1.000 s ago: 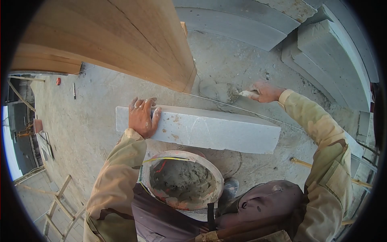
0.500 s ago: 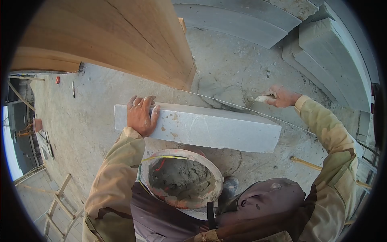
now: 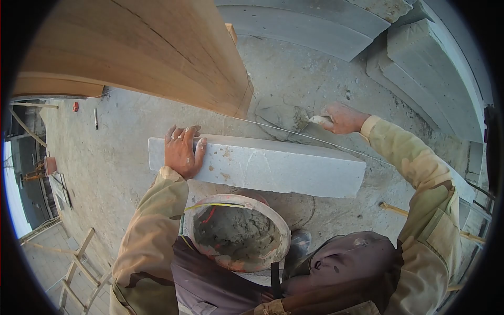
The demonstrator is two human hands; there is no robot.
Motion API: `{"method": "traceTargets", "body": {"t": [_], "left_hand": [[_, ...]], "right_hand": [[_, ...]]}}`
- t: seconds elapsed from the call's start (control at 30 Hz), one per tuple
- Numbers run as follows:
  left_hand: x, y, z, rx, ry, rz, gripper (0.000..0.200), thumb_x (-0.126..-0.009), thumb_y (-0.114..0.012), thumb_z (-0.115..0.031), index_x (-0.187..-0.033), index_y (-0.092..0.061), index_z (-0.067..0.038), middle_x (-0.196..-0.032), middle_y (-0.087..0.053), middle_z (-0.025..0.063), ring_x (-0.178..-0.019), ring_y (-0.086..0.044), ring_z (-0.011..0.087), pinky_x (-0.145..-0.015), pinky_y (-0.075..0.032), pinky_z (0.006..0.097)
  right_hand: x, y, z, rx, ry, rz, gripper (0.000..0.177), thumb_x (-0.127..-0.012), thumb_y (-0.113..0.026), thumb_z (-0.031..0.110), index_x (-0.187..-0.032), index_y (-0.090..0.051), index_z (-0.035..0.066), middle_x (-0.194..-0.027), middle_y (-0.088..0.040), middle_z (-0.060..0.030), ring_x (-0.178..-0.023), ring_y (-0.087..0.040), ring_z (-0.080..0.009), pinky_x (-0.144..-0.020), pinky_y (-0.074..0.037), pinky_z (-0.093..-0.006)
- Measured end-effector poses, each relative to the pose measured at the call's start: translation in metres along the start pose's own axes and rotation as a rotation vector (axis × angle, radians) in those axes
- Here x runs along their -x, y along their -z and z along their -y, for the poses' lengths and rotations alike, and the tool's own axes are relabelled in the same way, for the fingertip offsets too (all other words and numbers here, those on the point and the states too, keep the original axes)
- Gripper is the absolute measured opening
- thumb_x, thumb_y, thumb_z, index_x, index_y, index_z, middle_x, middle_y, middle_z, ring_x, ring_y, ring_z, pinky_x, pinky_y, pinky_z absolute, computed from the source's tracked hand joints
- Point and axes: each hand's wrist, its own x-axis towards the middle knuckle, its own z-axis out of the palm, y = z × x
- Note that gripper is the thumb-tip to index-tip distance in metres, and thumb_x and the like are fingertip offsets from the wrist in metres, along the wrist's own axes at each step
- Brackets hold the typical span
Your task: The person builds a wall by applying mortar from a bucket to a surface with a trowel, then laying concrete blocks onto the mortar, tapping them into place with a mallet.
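My left hand (image 3: 182, 150) lay flat on the left end of the slab (image 3: 278, 169), fingers a little apart and hooked over its far edge, steadying it. The slab lay lengthwise across the floor (image 3: 115, 157) in front of me, between the bucket (image 3: 237, 234) at my knees and the wooden panel (image 3: 157, 52) beyond. My right hand (image 3: 344, 118) was reaching past the slab's far side, closed round a trowel (image 3: 318, 120). Only its pale end showed, and it was touching the mortar (image 3: 283, 118).

As I judged it, the work was at an early stage. One heap of mortar was down on the floor behind the slab, near the foot of the panel and just under the string (image 3: 315, 140) stretched across there. It was lumpy and covered only a short stretch, far less than the slab's length, so the bed had to be spread and extended. The slab itself looked dry and clean apart from a few brown spots. It sat on bare floor, on my side of the string, apart from the mortar, so it had not been set. The bucket was well filled with grey mix, which suggested that little of it had been used. Further blocks (image 3: 430, 68) lay to the upper right, well apart from where I worked.
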Motion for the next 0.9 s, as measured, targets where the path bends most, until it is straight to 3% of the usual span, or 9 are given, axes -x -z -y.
{"method": "traceTargets", "body": {"t": [0.1, 0.23, 0.3, 0.5, 0.63, 0.77, 0.87, 0.9], "left_hand": [[0.0, 0.001, -0.001, 0.01, -0.003, 0.01, 0.035, -0.096, -0.06, -0.024, -0.123, -0.062, -0.003, -0.107, -0.072, 0.0155, -0.109, -0.062, 0.0371, -0.116, -0.031, 0.0562], [-0.001, -0.001, 0.0, 0.012, -0.011, 0.0, 0.034, -0.096, -0.059, -0.023, -0.124, -0.062, -0.003, -0.106, -0.072, 0.0148, -0.109, -0.062, 0.0367, -0.115, -0.032, 0.0564], [-0.002, 0.001, 0.0, 0.014, -0.011, 0.004, 0.034, -0.096, -0.059, -0.022, -0.124, -0.061, -0.004, -0.105, -0.072, 0.0147, -0.109, -0.062, 0.0368, -0.115, -0.032, 0.0565], [-0.001, 0.0, -0.002, 0.012, -0.032, -0.001, 0.032, -0.095, -0.059, -0.02, -0.123, -0.06, -0.004, -0.103, -0.072, 0.0146, -0.108, -0.062, 0.0374, -0.115, -0.032, 0.057], [-0.001, -0.001, 0.0, 0.029, -0.028, -0.001, 0.033, -0.095, -0.059, -0.019, -0.124, -0.06, -0.004, -0.103, -0.072, 0.0144, -0.108, -0.061, 0.0376, -0.115, -0.032, 0.0572], [-0.002, -0.001, -0.001, 0.019, -0.036, 0.007, 0.033, -0.095, -0.058, -0.02, -0.124, -0.06, -0.004, -0.103, -0.072, 0.0143, -0.108, -0.061, 0.0374, -0.115, -0.031, 0.0578], [-0.003, -0.001, -0.001, 0.027, -0.037, 0.007, 0.034, -0.095, -0.058, -0.021, -0.125, -0.06, -0.004, -0.103, -0.072, 0.0142, -0.108, -0.061, 0.0371, -0.115, -0.031, 0.0582], [-0.004, 0.0, -0.002, 0.017, -0.043, 0.001, 0.033, -0.096, -0.055, -0.02, -0.125, -0.06, -0.004, -0.103, -0.072, 0.0147, -0.107, -0.062, 0.0376, -0.115, -0.032, 0.0578]], "right_hand": [[0.025, -0.003, -0.017, 0.067, -0.042, 0.064, 0.022, -0.089, -0.064, 0.018, -0.09, -0.068, -0.004, -0.079, -0.066, -0.0267, -0.071, -0.064, -0.0412, -0.067, -0.047, -0.049], [0.058, 0.002, -0.03, 0.119, 0.01, 0.065, 0.02, -0.087, -0.065, 0.018, -0.093, -0.07, -0.001, -0.079, -0.067, -0.0252, -0.071, -0.064, -0.0418, -0.068, -0.049, -0.0492], [0.066, 0.006, -0.028, 0.172, 0.101, -0.101, 0.021, -0.085, -0.066, 0.018, -0.096, -0.071, 0.001, -0.081, -0.068, -0.0235, -0.076, -0.066, -0.0407, -0.073, -0.051, -0.0498], [0.029, 0.001, 0.003, 0.197, 0.142, -0.042, 0.023, -0.083, -0.069, 0.019, -0.099, -0.073, 0.003, -0.087, -0.07, -0.0219, -0.087, -0.067, -0.0417, -0.081, -0.051, -0.0508], [0.046, -0.005, -0.012, 0.268, 0.04, 0.06, 0.025, -0.082, -0.069, 0.019, -0.102, -0.073, 0.003, -0.088, -0.07, -0.0225, -0.092, -0.067, -0.0418, -0.085, -0.051, -0.0517], [0.105, -0.004, -0.039, 0.274, 0.004, 0.004, 0.028, -0.082, -0.069, 0.019, -0.106, -0.073, 0.004, -0.091, -0.071, -0.0214, -0.094, -0.068, -0.0409, -0.087, -0.051, -0.0515], [0.128, 0.026, -0.032, 0.297, -0.082, 0.044, 0.033, -0.081, -0.069, 0.018, -0.111, -0.073, 0.006, -0.096, -0.071, -0.0205, -0.095, -0.067, -0.0402, -0.088, -0.051, -0.0495], [0.124, 0.043, -0.023, 0.233, -0.177, 0.153, 0.035, -0.082, -0.069, 0.019, -0.114, -0.072, 0.006, -0.099, -0.071, -0.0196, -0.095, -0.067, -0.0405, -0.089, -0.051, -0.049]]}}
